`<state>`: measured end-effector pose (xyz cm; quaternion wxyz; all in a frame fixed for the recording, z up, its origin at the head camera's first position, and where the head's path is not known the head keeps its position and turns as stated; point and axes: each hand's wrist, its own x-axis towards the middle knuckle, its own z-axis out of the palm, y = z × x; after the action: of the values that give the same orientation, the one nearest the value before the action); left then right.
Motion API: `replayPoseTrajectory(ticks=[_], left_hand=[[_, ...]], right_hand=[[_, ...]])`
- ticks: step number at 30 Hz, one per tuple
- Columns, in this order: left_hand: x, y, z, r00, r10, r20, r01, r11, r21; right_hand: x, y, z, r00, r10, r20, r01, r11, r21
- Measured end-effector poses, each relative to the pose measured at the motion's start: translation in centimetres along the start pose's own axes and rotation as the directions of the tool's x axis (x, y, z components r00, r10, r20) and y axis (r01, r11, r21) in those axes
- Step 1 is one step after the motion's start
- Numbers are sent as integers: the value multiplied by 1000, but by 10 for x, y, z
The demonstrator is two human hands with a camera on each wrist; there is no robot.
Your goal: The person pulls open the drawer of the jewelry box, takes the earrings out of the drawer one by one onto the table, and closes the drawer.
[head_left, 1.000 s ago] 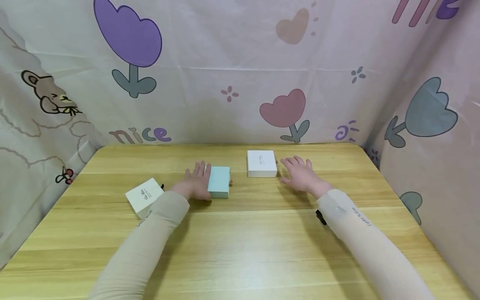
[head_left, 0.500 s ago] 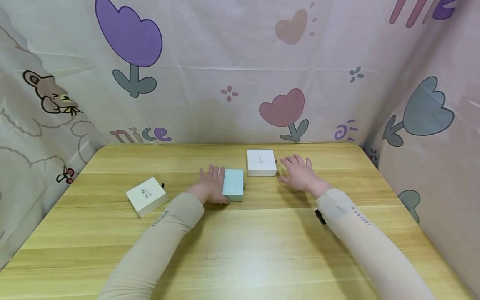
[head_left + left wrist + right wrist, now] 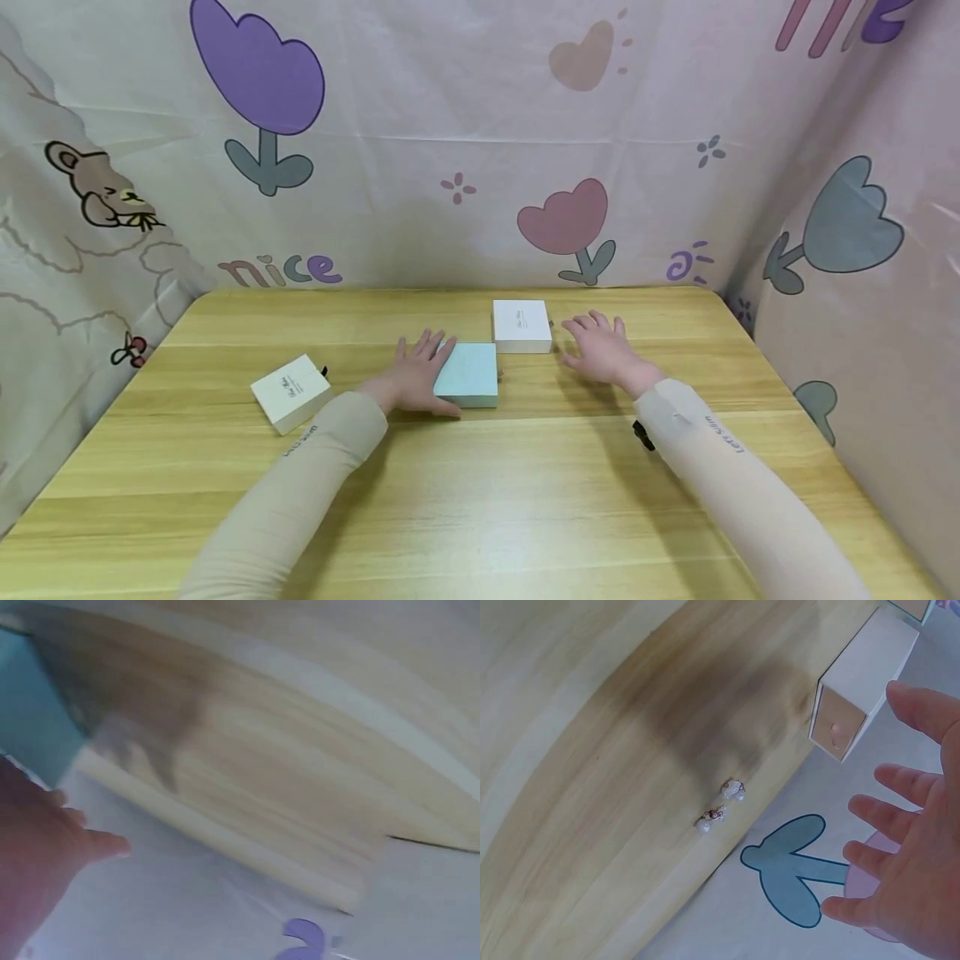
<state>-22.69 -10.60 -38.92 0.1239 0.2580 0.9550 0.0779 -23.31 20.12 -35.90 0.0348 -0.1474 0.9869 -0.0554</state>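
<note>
My left hand [image 3: 420,379], fingers spread and straight, is at the left side of a light teal box [image 3: 468,375] in the head view. Its thumb lies by the box's front; I cannot tell whether the hand still touches it. In the left wrist view the teal box [image 3: 34,712] stands partly cut off above the hand [image 3: 37,855]. A white drawer box [image 3: 522,327] sits behind and right of the teal one. Just right of it hovers my right hand [image 3: 600,348], fingers loosely extended, holding nothing. Two pearl earrings [image 3: 733,789] lie on the table in the right wrist view.
A cream box [image 3: 292,394] with a black tab stands turned at an angle on the left of the wooden table [image 3: 480,508]. Printed curtains [image 3: 405,225] close off the table's back and sides. A small black object [image 3: 642,435] shows at my right forearm.
The teal box has slid right along with my left hand, ending nearer the white box. Lately the left fingers spread and the hand drew back slightly left. The right hand stayed in place.
</note>
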Motion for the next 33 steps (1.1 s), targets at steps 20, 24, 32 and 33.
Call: replayPoseTrajectory(ticks=[20, 24, 32, 33], left_hand=[[10, 21, 4, 998, 55, 41, -59, 994, 95], [10, 20, 6, 997, 63, 43, -67, 993, 102], [11, 21, 5, 997, 67, 31, -70, 993, 90], [11, 21, 5, 997, 70, 31, -73, 993, 90]], right_hand=[[4, -18, 7, 997, -79, -17, 80, 992, 94], [4, -24, 11, 997, -58, -46, 61, 996, 65], [4, -34, 11, 990, -37, -137, 45, 997, 62], [5, -35, 11, 991, -38, -128, 47, 997, 66]])
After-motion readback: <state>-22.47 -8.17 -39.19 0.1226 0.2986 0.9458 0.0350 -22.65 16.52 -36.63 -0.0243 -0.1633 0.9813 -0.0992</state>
